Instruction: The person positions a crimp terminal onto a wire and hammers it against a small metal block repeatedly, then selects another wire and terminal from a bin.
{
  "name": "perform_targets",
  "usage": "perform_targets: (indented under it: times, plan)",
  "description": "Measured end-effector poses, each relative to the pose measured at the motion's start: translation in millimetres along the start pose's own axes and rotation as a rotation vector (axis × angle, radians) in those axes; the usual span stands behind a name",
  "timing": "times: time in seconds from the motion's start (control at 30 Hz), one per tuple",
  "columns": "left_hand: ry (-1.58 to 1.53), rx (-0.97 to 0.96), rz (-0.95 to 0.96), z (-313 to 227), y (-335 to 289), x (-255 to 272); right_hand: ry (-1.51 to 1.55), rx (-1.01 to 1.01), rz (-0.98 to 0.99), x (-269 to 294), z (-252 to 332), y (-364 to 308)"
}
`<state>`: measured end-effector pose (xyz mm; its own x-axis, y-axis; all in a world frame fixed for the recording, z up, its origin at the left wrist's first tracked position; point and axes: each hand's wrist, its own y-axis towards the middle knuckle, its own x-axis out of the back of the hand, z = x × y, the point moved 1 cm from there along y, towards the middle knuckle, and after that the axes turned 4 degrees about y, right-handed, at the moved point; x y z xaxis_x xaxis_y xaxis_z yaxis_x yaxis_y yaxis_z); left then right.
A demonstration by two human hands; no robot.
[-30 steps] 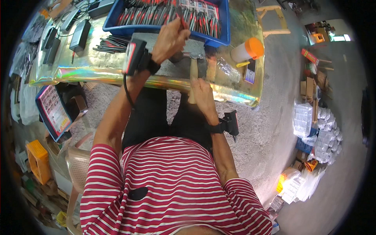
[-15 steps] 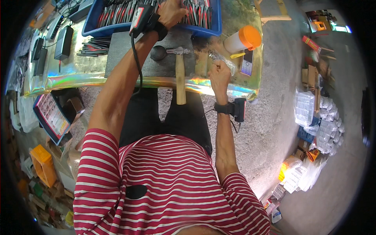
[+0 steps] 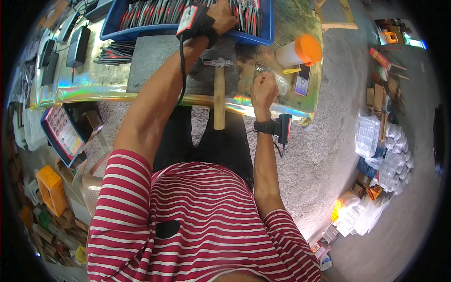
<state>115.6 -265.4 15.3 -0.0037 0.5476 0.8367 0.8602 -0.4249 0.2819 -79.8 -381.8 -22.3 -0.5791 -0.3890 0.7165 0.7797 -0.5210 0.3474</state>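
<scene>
My left hand (image 3: 222, 17) is over the front part of a blue bin (image 3: 145, 34), among slim grey, black and red pieces (image 3: 159, 13) standing in rows. Its fingertips are hidden, so I cannot see whether it grips one. My right hand (image 3: 264, 91) is closed in a fist above the table's front edge, beside a clear plastic wrapper (image 3: 280, 81); whatever it may hold is hidden. A hammer (image 3: 219, 98) with a wooden handle lies across the dark flat plate (image 3: 150, 61), its handle jutting over the edge. A dark round object (image 3: 196, 66) sits by the hammer head, partly behind my left forearm.
A white jar with an orange lid (image 3: 298, 50) stands at the right, near a yellow tool (image 3: 291, 71) and a phone-like flat object (image 3: 302, 81). More slim dark pieces (image 3: 114, 53) lie left of the plate. Black adapters (image 3: 78, 47) with cables occupy the far left.
My left hand has shifted right along the bin. The right hand has lowered slightly and curled tighter, and the wrapper shows less around it. The whole view has shifted a little.
</scene>
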Motion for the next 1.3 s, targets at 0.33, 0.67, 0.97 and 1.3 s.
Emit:
perform_targets:
  times: [0.33, 0.67, 0.97, 1.3]
  plan:
    - [-0.53, -0.034, -0.39, 2.9, -30.7, 30.3, -0.22, 0.219, 0.176, -11.2, -35.0, 9.5]
    - [-0.557, 0.431, -0.567, 83.7, -156.3, 123.5, -0.176, 0.324, 0.254, 0.7, -31.8, 25.6]
    - [-0.017, 0.51, -0.519, 158.5, -206.2, 126.9, -0.057, -0.012, 0.304, 8.4, 2.3, 23.3]
    - [0.109, 0.405, -0.392, 155.9, -206.7, 123.8, 0.431, -0.198, 0.302, 9.2, -2.8, 12.1]
